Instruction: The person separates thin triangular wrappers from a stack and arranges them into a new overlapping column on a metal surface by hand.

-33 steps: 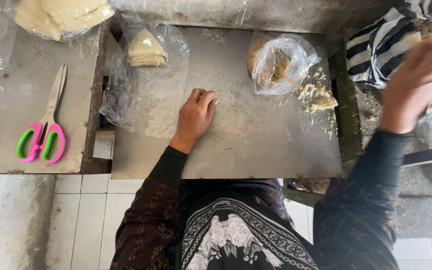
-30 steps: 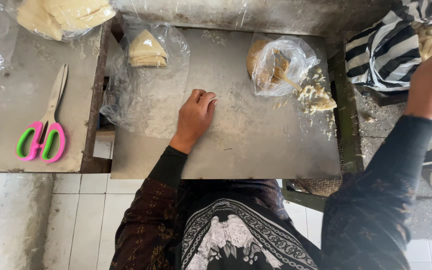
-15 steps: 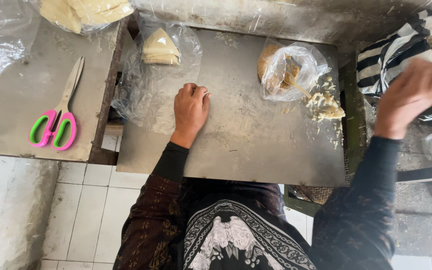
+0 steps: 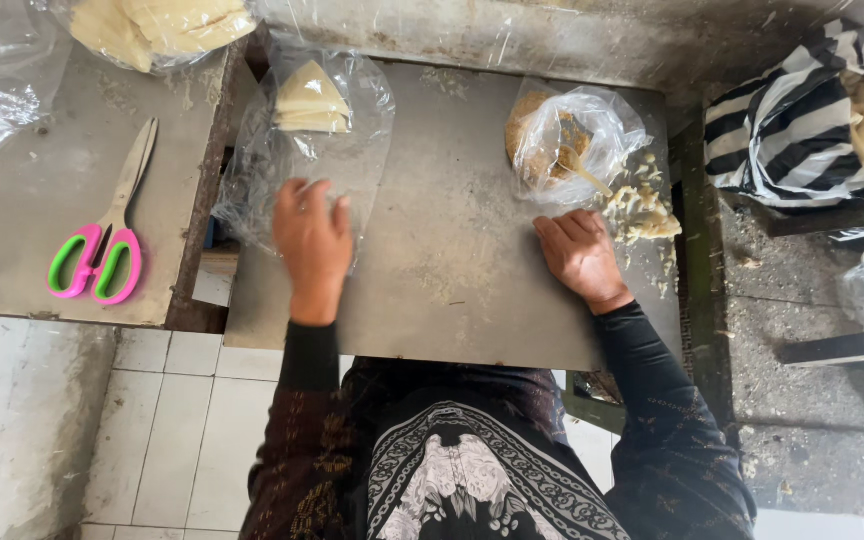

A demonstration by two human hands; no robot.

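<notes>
Grey and scuffed, the metal counter (image 4: pixel 452 270) is seen from above, with pale floor tiles (image 4: pixel 162 420) below its near edge. The left hand (image 4: pixel 312 240) is laid palm down on a crumpled clear plastic sheet (image 4: pixel 262 160), its fingers (image 4: pixel 297 195) spread loosely and closed on nothing. On the far part of that sheet a stack of pale triangular dough pieces (image 4: pixel 309 100) is placed. The right hand (image 4: pixel 580 255) is rested flat on the bare counter, fingers held together and gripping nothing, just beside a scatter of yellowish crumbs (image 4: pixel 642 210). Just beyond it a clear bag of brown filling (image 4: pixel 562 140) is set, a spoon inside. Pink and green scissors (image 4: pixel 102 240) are left on the neighbouring counter to the left. A striped black and white bag (image 4: pixel 792 130) is seen at the right.
</notes>
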